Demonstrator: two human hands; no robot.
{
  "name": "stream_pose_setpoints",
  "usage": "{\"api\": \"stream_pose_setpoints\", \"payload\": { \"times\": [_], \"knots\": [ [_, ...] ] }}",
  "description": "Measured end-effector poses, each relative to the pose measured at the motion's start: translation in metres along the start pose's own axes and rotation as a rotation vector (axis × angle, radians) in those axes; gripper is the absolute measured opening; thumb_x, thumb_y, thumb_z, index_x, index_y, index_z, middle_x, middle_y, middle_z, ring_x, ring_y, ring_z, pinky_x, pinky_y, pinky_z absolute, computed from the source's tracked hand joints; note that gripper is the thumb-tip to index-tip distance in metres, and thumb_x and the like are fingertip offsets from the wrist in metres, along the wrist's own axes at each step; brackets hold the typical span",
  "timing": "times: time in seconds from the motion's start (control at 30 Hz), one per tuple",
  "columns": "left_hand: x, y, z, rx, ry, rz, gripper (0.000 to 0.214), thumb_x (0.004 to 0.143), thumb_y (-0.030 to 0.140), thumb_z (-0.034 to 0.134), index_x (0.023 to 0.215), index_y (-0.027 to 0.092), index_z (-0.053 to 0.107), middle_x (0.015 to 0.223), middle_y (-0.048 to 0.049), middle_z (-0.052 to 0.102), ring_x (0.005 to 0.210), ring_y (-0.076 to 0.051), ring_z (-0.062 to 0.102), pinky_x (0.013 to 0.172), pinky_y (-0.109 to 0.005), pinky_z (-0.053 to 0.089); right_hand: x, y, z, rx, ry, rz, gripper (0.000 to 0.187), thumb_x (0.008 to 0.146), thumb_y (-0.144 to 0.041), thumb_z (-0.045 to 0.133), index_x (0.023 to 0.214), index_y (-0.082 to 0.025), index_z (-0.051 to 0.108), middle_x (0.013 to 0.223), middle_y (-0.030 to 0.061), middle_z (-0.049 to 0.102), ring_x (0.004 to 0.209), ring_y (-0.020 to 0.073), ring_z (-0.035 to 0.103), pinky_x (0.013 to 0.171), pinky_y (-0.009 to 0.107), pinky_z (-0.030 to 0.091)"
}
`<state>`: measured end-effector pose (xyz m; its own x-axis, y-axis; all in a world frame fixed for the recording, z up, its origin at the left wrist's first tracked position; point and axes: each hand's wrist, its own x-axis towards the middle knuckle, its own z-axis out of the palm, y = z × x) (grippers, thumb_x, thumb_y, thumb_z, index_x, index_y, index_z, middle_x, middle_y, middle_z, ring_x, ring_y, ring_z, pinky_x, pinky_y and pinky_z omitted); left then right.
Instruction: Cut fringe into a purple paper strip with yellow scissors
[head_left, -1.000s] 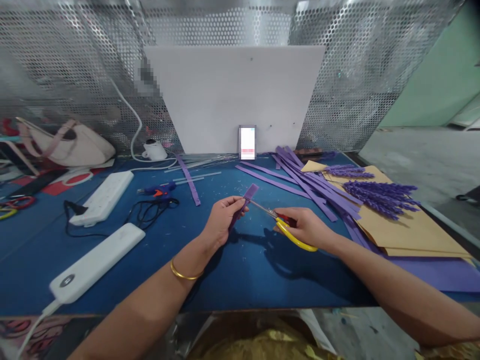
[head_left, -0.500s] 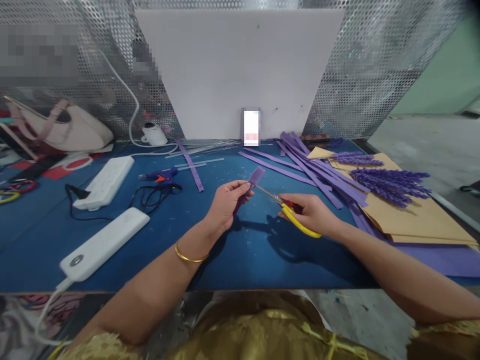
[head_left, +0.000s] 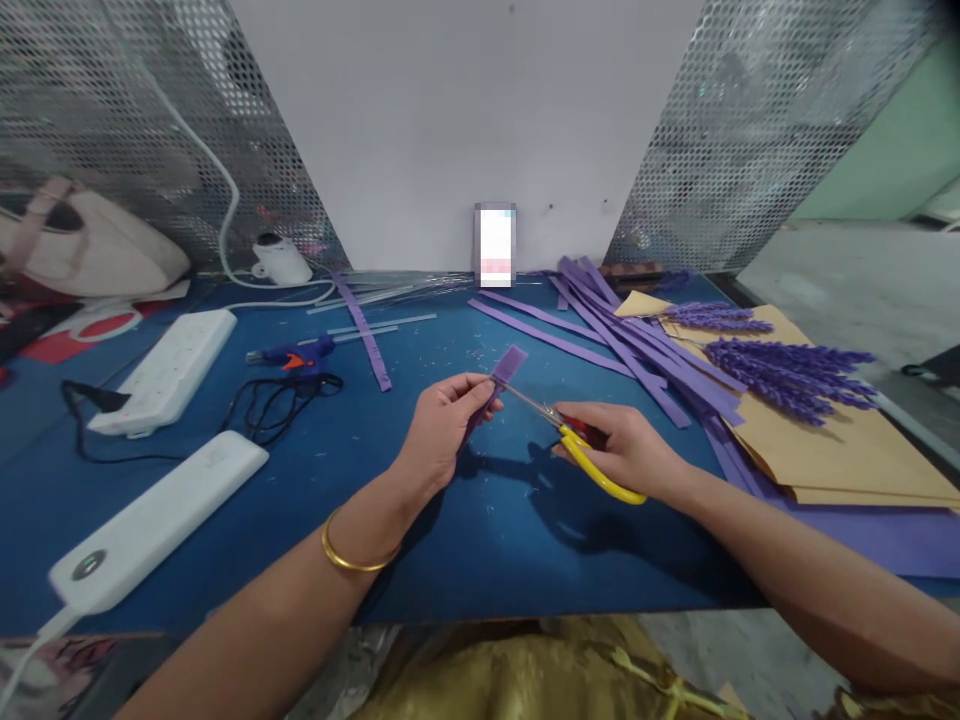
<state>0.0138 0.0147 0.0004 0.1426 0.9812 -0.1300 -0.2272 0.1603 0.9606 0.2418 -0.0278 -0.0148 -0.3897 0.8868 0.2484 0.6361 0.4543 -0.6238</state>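
Note:
Pinched between the fingers of my left hand (head_left: 454, 415) is a purple paper strip (head_left: 511, 364), its flat end sticking up past the thumb. My right hand (head_left: 626, 445) grips scissors (head_left: 592, 468) with yellow and red handles. Their blades point left and reach the strip just beside my left thumb; whether they are parted there is too small to tell. The strip's lower part is mostly hidden behind my left fingers. Both hands are above the blue table (head_left: 480, 560), casting shadows on it.
More purple strips (head_left: 637, 340) lie back right, beside purple lavender-like sprigs (head_left: 795, 375) on tan paper sheets (head_left: 862, 465). Left are a blue glue gun (head_left: 296, 355), a white power strip (head_left: 169, 375) and a white oblong device (head_left: 161, 520). A phone (head_left: 496, 245) leans against the white board (head_left: 465, 120).
The view has shifted and come slightly closer to the table. Both hands keep nearly the same pose, with the scissor blades still at the strip.

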Motion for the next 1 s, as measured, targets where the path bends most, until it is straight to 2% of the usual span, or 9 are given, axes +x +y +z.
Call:
{"api": "stream_pose_setpoints", "payload": {
  "times": [0.27, 0.5, 1.0],
  "knots": [
    [-0.0027, 0.0005, 0.0002, -0.014, -0.003, -0.017, 0.021, 0.068, 0.036, 0.083, 0.076, 0.018, 0.075, 0.065, -0.0007, 0.068, 0.062, -0.011, 0.057, 0.065, -0.024, 0.045, -0.0041, 0.0019, -0.0007, 0.028, -0.020, 0.026, 0.038, 0.091, -0.044, 0.064, 0.116, -0.017, 0.071, 0.078, 0.0038, 0.065, 0.061, 0.0131, 0.050, 0.056, 0.023, 0.041],
    [-0.0034, 0.0027, 0.0005, -0.034, -0.010, -0.051, 0.017, 0.069, 0.033, 0.082, 0.073, 0.018, 0.074, 0.064, -0.0003, 0.068, 0.062, -0.011, 0.058, 0.064, -0.024, 0.045, -0.0063, 0.0007, -0.0046, 0.051, -0.042, 0.044, 0.036, 0.091, -0.044, 0.064, 0.115, -0.018, 0.071, 0.084, 0.0062, 0.069, 0.065, 0.0151, 0.054, 0.059, 0.024, 0.044],
    [-0.0014, -0.0012, -0.0006, -0.002, -0.004, -0.038, 0.012, 0.075, 0.030, 0.079, 0.076, 0.018, 0.075, 0.065, -0.0001, 0.068, 0.064, -0.010, 0.059, 0.064, -0.022, 0.045, -0.0041, -0.0025, -0.0042, 0.040, -0.052, 0.041, 0.037, 0.090, -0.041, 0.066, 0.118, -0.016, 0.070, 0.080, 0.0047, 0.066, 0.061, 0.0133, 0.051, 0.056, 0.024, 0.040]
  ]
}}
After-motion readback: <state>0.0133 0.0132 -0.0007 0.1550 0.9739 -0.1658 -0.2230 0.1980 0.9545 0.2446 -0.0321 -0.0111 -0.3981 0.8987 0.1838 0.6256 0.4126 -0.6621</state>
